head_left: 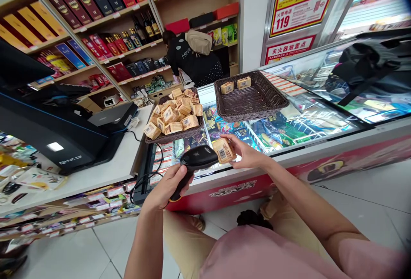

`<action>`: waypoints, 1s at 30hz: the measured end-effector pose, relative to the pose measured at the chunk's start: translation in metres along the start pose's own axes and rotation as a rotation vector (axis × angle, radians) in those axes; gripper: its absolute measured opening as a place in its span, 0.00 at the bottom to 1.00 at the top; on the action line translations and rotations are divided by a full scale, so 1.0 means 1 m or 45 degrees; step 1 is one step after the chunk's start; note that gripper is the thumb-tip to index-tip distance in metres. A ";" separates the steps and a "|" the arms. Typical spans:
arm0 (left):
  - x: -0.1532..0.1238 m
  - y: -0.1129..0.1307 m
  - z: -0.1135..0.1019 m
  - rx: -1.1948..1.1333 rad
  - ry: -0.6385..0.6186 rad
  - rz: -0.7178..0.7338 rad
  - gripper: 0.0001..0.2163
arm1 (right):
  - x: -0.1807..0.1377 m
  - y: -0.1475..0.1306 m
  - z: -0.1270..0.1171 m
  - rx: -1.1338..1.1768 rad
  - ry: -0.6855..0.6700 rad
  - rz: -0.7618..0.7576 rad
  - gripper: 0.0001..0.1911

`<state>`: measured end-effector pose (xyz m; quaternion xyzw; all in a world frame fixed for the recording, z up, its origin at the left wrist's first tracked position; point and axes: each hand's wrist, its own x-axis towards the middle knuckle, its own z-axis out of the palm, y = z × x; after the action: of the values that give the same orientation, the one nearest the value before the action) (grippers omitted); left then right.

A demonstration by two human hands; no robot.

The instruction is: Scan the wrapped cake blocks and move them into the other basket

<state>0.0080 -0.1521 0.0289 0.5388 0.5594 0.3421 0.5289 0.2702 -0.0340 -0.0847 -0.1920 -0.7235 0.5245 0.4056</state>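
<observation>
My left hand (175, 182) is wrapped round the handle of a black barcode scanner (199, 157), whose head points to the right. Between the fingers and thumb of my right hand (244, 152) is a small tan packaged block (224, 150), its barcode label turned towards the scanner. Scanner head and block are very close; whether they touch I cannot tell. Beyond my left hand, a dark woven basket (201, 126) is heaped with similar blocks (171, 114). A second woven basket (250, 99) to its right holds two blocks (236, 85) near its far left side.
Both baskets stand on a glass-topped freezer (289, 120). The scanner's black cable (159, 167) runs left near a checkout terminal (77, 142). A black bag (366, 65) rests at the right. Behind, a person (192, 58) bends by shelves of boxes and bottles.
</observation>
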 end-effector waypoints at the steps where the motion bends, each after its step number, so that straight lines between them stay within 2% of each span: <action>1: 0.004 0.005 -0.005 0.049 0.025 0.041 0.28 | 0.010 -0.001 -0.003 -0.037 -0.005 -0.032 0.47; 6: 0.032 0.034 -0.037 0.236 0.039 0.202 0.30 | 0.085 -0.024 -0.028 -0.187 -0.154 -0.210 0.50; 10: 0.050 0.040 -0.055 0.295 0.080 0.225 0.28 | 0.135 -0.041 -0.045 -0.206 -0.325 -0.250 0.52; 14: 0.055 0.030 -0.061 0.276 0.148 0.184 0.27 | 0.155 -0.034 -0.049 -0.215 -0.379 -0.189 0.53; 21: 0.055 0.014 -0.065 -0.019 0.219 0.121 0.29 | 0.166 -0.014 -0.037 -0.122 -0.380 -0.154 0.51; 24: 0.053 0.008 -0.070 -0.127 0.265 0.094 0.30 | 0.180 -0.010 -0.032 0.002 -0.291 -0.139 0.49; 26: 0.052 0.004 -0.073 -0.191 0.304 0.075 0.31 | 0.196 -0.009 -0.029 0.047 -0.137 -0.132 0.48; 28: 0.050 0.002 -0.075 -0.249 0.357 0.065 0.31 | 0.220 -0.010 -0.025 -0.009 0.066 -0.150 0.48; 30: 0.049 0.001 -0.075 -0.291 0.400 0.056 0.30 | 0.250 -0.012 -0.019 -0.197 0.235 -0.199 0.45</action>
<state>-0.0569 -0.0904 0.0344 0.4274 0.5806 0.4947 0.4852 0.1376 0.1486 0.0247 -0.2133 -0.7342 0.4140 0.4941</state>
